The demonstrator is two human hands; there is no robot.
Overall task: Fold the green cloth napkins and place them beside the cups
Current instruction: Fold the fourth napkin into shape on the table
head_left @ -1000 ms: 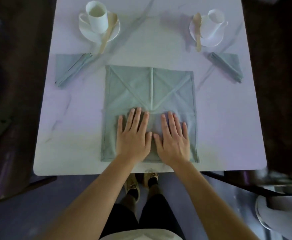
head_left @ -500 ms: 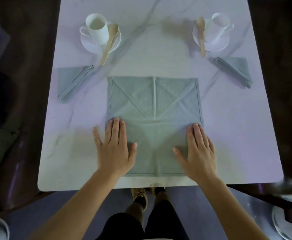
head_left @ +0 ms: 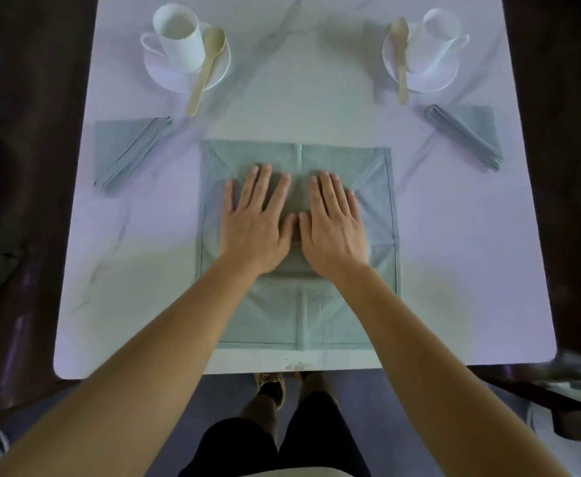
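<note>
Smoothing the square green cloth napkin (head_left: 320, 315), flat-fingered left hand (head_left: 252, 232) and right hand (head_left: 335, 235) are meeting mid-cloth again, readying it for folding.

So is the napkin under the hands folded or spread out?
Spread out. The napkin lies as one flat square on the table, crease lines showing, left hand and right hand flat on it.

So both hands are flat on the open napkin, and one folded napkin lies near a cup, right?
Two, not one, in the head view: a left folded napkin by the left cup, a right folded napkin by the right cup. The left hand and right hand do lie flat on the open napkin.
</note>
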